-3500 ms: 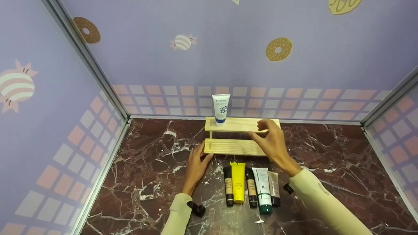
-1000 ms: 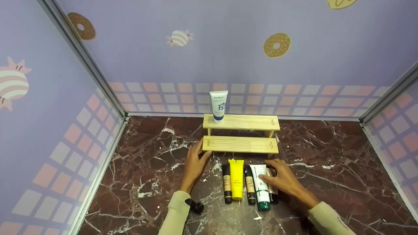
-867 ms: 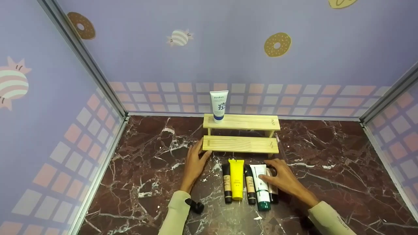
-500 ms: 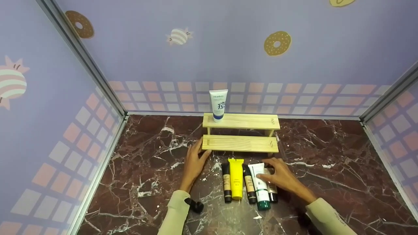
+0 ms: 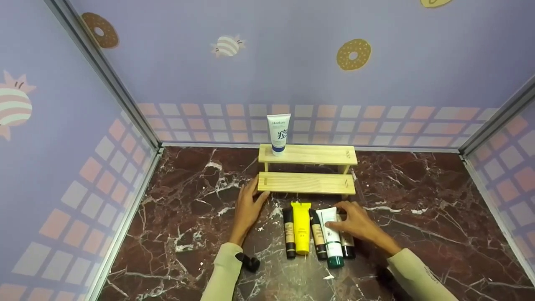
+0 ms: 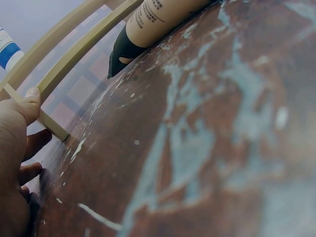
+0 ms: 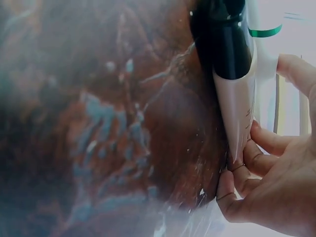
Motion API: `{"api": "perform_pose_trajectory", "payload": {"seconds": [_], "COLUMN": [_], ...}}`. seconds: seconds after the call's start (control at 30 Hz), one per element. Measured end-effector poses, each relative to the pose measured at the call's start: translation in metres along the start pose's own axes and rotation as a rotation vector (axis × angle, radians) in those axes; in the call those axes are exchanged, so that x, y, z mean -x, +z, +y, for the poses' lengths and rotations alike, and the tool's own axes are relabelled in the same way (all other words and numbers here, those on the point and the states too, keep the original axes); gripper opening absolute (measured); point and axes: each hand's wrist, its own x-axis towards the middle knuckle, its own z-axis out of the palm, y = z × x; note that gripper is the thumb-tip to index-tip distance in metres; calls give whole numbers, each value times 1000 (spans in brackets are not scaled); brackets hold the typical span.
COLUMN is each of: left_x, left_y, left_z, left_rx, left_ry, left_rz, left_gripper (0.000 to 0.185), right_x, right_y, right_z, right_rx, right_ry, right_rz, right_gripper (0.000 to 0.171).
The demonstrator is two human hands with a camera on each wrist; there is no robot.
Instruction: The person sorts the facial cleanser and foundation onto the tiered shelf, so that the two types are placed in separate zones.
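Observation:
In the head view my left hand (image 5: 248, 207) holds the left end of the two-step wooden rack (image 5: 307, 183); in the left wrist view, the thumb lies on the front corner and the fingers lie beyond the leg. My right hand (image 5: 356, 221) pinches the white tube with a green cap (image 5: 333, 242), its thumb across the tube's face. Under that hand, partly hidden, lies a beige tube with a black cap (image 7: 237, 103). To the left lie a black-and-beige tube (image 5: 317, 236), a yellow tube (image 5: 301, 230) and another black-and-beige tube (image 5: 289, 236).
A white tube with a blue band (image 5: 278, 133) stands cap down on the rack's upper step, near its left end. Behind runs a purple patterned wall (image 5: 188, 75), with more panels left and right. The tabletop (image 5: 188, 225) is dark red marble.
My right hand has come down from the rack's right side to the tubes. Over the last half second the white green-capped tube and its left neighbour shift slightly left. My left hand stays put.

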Motion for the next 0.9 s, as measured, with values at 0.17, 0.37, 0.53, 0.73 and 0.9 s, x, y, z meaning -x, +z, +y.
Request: {"api": "perform_pose_trajectory", "payload": {"seconds": [0.17, 0.37, 0.53, 0.73, 0.9], "left_x": [-1, -2, 0, 1, 1], "left_y": [-1, -1, 0, -1, -1], "left_z": [1, 1, 0, 2, 1], "left_rx": [4, 13, 4, 1, 3], "left_ry": [-6, 0, -7, -18, -21], "left_rz": [-10, -4, -2, -4, -4], "left_gripper": [71, 70, 69, 71, 72], "right_x": [-2, -3, -3, -2, -1], "right_y": [1, 3, 4, 4, 5], "right_z": [-3, -2, 2, 3, 3], "right_rx": [-35, -80, -132, -216, -299], "right_ry": [49, 55, 49, 53, 68], "right_rz": [2, 33, 61, 110, 144], "right_gripper": [66, 60, 64, 57, 49]}}
